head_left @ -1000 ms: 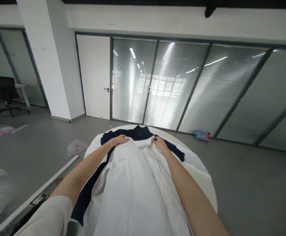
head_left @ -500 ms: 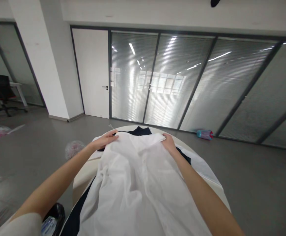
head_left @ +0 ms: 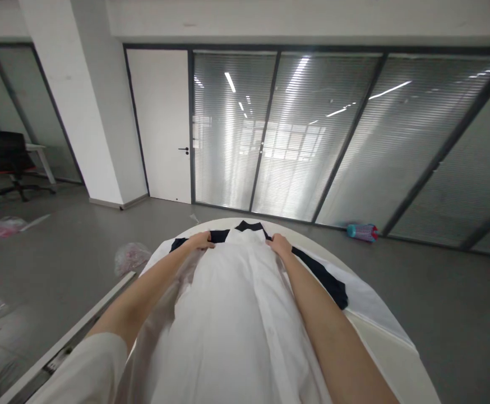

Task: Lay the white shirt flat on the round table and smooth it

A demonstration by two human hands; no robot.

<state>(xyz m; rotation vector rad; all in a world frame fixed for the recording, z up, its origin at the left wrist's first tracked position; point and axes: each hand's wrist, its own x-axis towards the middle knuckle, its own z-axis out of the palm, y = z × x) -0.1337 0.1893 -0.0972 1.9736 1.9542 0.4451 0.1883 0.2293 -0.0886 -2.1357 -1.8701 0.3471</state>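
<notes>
Sleeve of a pale top (head_left: 89, 370) sat closest to the camera on the left arm, and both bare forearms ran forward along a white shirt (head_left: 232, 314) spread down the middle of a round white table (head_left: 400, 359). The shirt covered most of the space between the arms and reached right up to the hands at its far end. Under it lay a dark navy garment (head_left: 324, 280), poking out past the right forearm and again just beyond the fingertips.

The left hand (head_left: 202, 240) was curled down onto the shirt's far left corner, looked like pinching the cloth. The right hand (head_left: 279, 245) did the same at the far right corner, fingers bent over the edge near the collar. Both gripping, not flat, as far as I could tell.

My read: this was the straightening-out bit, top edge pulled square over the dark one. The next move probably called for keeping both corners level and taut so nothing bunched.

Further out: a crumpled plastic bag (head_left: 130, 257) on the grey floor left of the left hand, a teal bottle (head_left: 360, 231) lying beyond the right hand, then glass partitions with blinds (head_left: 295, 140).
</notes>
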